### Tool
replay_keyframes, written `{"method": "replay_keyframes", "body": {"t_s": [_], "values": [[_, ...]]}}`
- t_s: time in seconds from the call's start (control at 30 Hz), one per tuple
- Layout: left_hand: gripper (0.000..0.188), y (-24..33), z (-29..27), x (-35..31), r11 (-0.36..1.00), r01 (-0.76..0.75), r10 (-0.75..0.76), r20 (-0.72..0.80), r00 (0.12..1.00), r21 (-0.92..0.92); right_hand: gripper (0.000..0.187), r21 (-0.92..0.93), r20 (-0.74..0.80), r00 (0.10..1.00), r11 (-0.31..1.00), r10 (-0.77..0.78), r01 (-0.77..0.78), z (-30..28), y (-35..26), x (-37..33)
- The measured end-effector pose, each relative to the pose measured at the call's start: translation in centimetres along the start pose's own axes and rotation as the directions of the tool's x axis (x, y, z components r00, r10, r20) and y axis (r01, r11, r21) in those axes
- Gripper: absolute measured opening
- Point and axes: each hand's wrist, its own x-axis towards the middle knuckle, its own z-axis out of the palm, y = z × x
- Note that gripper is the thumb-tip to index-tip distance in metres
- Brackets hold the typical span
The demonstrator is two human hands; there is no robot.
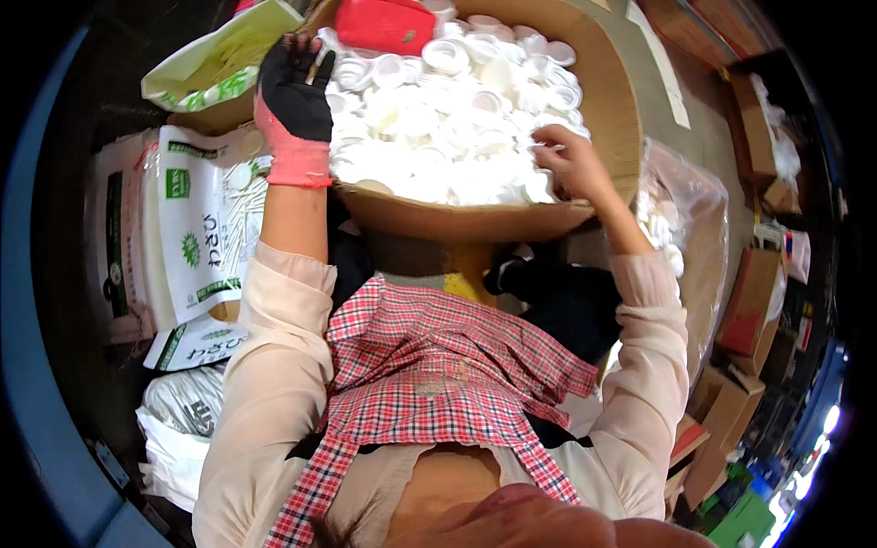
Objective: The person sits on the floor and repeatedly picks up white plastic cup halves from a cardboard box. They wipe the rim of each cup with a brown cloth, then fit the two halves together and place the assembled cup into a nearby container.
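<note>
A large cardboard box (614,96) in front of me is heaped with round white plastic lids (457,119). At its left rim is my left hand (300,102), in a black and pink glove. Its fingers are bent, and a small tan sliver shows between thumb and fingers; I cannot make out what it is. My bare right hand (575,163) reaches over the right side of the heap. Its fingers are loosely curved and apart, touching the lids, with nothing visible in them; its underside is hidden. A red object (385,25) lies on the lids at the far side.
Left of the box stands an open green-and-white bag (215,59) of thin pale sticks. Below it lie white printed sacks (187,228), white sticks and a white plastic bag (178,438). To the right are a clear plastic bag (699,196) holding lids and several cardboard cartons (749,301).
</note>
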Motion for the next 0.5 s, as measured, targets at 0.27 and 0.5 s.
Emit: {"method": "replay_keyframes", "body": {"t_s": [0.27, 0.5], "values": [[0.031, 2.4, -2.4, 0.4, 0.999, -0.039, 0.038, 0.027, 0.999, 0.029, 0.033, -0.66, 0.06, 0.815, 0.59, -0.576, 0.466, 18.9, -3.4, 14.1], [0.055, 1.4, -5.0, 0.1, 0.214, -0.466, -0.02, 0.481, 0.876, 0.858, 0.021, -0.505, 0.059, 0.822, 0.693, -0.566, 0.514, 17.9, -6.5, 19.1]]}}
